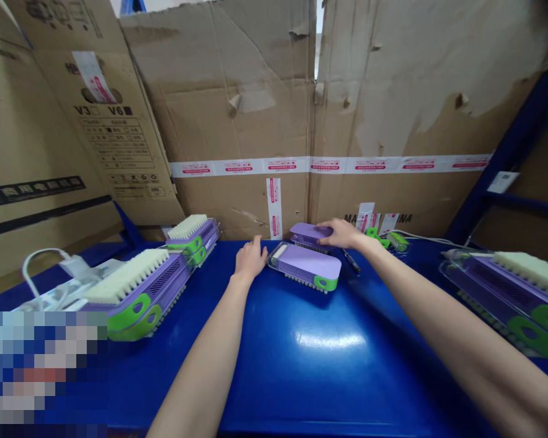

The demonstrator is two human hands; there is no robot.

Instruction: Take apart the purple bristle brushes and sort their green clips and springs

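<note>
Two purple devices with green end caps lie at the far middle of the blue table (pixel 319 359). My right hand (pixel 342 233) rests on top of the farther purple device (pixel 307 233), fingers curled over its upper face. The nearer purple device (pixel 307 266) lies flat just in front of it. My left hand (pixel 250 258) sits on the table at that device's left end, fingers bent and close together; whether it touches the device is unclear.
Stacked purple-and-green units with white bristle tops lie at the left (pixel 137 291), far left (pixel 192 236) and right (pixel 511 292). A white cable (pixel 41 258) loops at the left. A dark pen (pixel 351 260) and small green parts (pixel 395 240) lie by the cardboard wall (pixel 274 121).
</note>
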